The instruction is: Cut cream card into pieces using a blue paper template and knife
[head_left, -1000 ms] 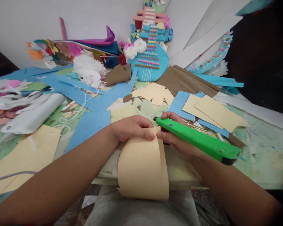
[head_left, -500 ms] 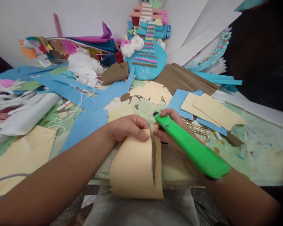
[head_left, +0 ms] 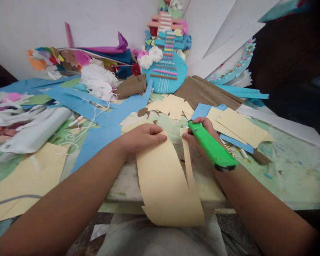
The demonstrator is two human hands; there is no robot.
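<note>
My left hand pinches the top edge of a cream paper sheet, thumb on top. The sheet curves down over the table's front edge towards my lap. A long slit separates a narrow paper strip along its right side, still joined lower down. My right hand closes on the strip's upper end between thumb and finger. The same hand also holds what looks like a green utility knife, lying back across the palm and wrist with its black end towards me. No blade shows.
Cream paper pieces, blue sheets and brown paper lie around the table. At the left are a white glue gun-like object and loose white string. A blue paper guitar leans on the back wall.
My hands have moved apart, spreading the slit wider between sheet and strip. The sheet has unrolled and hangs flatter. The green knife has swung up and right with my right hand.
</note>
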